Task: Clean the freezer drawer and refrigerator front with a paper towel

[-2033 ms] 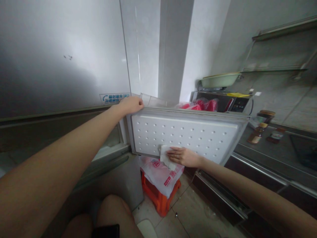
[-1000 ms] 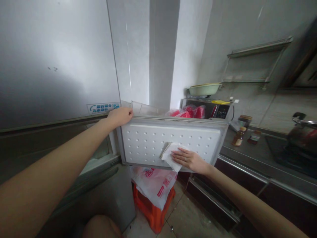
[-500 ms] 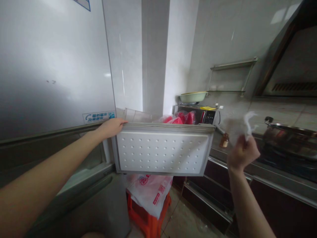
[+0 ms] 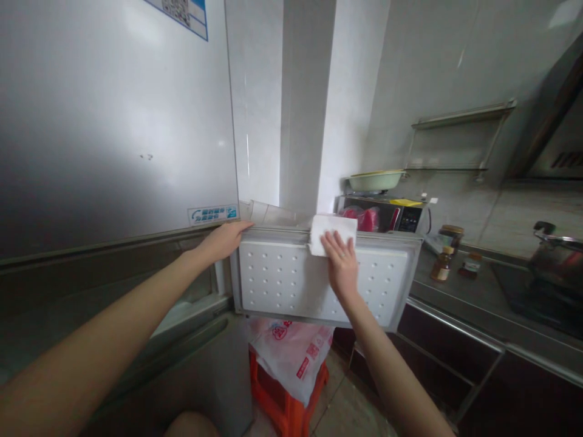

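Observation:
A small refrigerator door (image 4: 273, 303) stands swung open, its dimpled white inner panel facing me. My left hand (image 4: 225, 238) grips the door's top edge at its left end, fingers closed over it. My right hand (image 4: 342, 258) presses a folded white paper towel (image 4: 334, 226) against the middle of the top edge, fingers laid over the towel. The towel hides part of the rim and the red items behind it. Above my left hand is the closed upper refrigerator door (image 4: 136, 121).
Below the open door, a printed plastic bag (image 4: 291, 352) lies on an orange stool (image 4: 291, 413). Behind the door are a microwave (image 4: 410, 220) with a basin (image 4: 376, 180) on top and red items (image 4: 368, 218) in clear plastic. A counter at right carries bottles (image 4: 441, 265) and a pot (image 4: 560, 261).
My right hand has moved left with the paper towel, from above the counter onto the door's top edge. My left hand stays on the door. The view has turned slightly left.

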### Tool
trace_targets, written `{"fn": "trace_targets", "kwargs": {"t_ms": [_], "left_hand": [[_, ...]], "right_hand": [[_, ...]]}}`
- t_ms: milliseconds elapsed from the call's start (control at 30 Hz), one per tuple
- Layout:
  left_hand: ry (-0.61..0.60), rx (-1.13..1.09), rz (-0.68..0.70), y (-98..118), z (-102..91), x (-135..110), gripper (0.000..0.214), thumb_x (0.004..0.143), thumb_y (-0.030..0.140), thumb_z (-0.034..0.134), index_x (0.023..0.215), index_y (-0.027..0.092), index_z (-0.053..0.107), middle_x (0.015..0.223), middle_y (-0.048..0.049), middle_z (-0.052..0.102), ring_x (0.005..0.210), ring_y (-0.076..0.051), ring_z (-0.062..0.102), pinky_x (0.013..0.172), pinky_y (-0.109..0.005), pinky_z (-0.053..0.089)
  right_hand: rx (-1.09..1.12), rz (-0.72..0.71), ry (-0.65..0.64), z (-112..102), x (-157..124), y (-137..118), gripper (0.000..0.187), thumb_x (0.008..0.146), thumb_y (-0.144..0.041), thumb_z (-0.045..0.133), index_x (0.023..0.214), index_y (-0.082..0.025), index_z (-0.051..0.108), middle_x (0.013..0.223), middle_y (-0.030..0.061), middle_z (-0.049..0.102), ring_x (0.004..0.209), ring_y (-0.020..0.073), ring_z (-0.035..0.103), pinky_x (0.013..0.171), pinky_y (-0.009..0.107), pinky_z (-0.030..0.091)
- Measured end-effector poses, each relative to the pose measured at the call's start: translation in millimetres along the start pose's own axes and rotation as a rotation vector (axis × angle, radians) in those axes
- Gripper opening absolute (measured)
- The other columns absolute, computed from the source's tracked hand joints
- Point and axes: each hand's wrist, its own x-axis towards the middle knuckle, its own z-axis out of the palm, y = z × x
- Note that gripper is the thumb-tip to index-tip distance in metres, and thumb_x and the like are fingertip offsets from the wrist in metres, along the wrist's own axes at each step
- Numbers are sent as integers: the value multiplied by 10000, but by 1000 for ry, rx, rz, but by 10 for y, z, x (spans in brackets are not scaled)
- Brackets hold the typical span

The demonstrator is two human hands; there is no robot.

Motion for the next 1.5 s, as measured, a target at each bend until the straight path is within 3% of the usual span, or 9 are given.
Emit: {"fn": "trace_targets", "kwargs": {"t_ms": [233,333,433,633,867,1033,1133,1300,1500], "left_hand": [[133,-26,-59,0,-118,-222,571,840,117,307,1358,35,531,1411,-141,553,1326,-208,504,1156,-330,327],[170,-1,-76,34,-206,-280,566,840,91,308,1361,35,523,1409,-143,555,1322,-199,509,1148,-326,338],[185,21,-124,80,-271,-305,543,853,88,332,1353,55,538,1385,-137,578,1296,-204,536,1129,-321,362],[226,-45,-190,151,-289,-304,400,922,223,424,1237,122,651,1227,-104,696,1163,-222,642,1040,-324,459],[155,17,-203,290,-232,-212,332,914,282,459,1110,209,716,1139,-59,741,1074,-243,679,965,-352,505],[139,32,-69,361,-97,-30,416,907,240,382,1204,132,651,1246,-112,676,1154,-276,616,1017,-399,462],[129,18,24,369,18,99,455,910,238,343,1259,97,598,1291,-131,634,1210,-246,567,1077,-370,409],[69,24,48,432,157,223,488,906,233,295,1298,114,560,1335,-115,605,1236,-217,551,1102,-351,387],[22,34,-5,487,189,240,520,897,238,274,1297,99,575,1305,-138,624,1190,-249,587,1064,-376,423]], "right_hand": [[89,-261,-242,831,415,-907,414,997,-196,388,1397,-205,492,1473,53,475,1436,232,336,1218,549,205],[63,-329,-333,994,599,-1151,387,1005,-200,370,1353,-150,531,1463,66,485,1420,250,365,1203,568,239],[38,-390,-383,1012,722,-1222,371,1005,-198,373,1320,-138,559,1444,74,506,1411,253,382,1198,568,258],[9,-443,-400,665,644,-779,363,1003,-207,392,1321,-164,562,1442,54,507,1408,236,387,1194,557,283],[-45,-335,-305,-186,206,143,450,1002,-175,366,1444,-239,425,1462,30,489,1436,196,334,1220,558,186],[-176,-205,-208,-852,-144,788,457,997,-164,372,1439,-264,431,1436,39,523,1406,212,390,1210,549,198],[-217,-100,-93,-1112,-324,1082,445,987,-153,386,1409,-265,476,1390,57,570,1375,226,436,1191,554,241],[-214,41,60,-1099,-468,1145,445,985,-146,358,1389,-258,506,1380,84,578,1369,237,443,1160,558,307],[-139,20,67,-522,-277,530,525,986,-123,325,1474,-311,378,1390,61,569,1400,218,397,1168,559,302]]}}
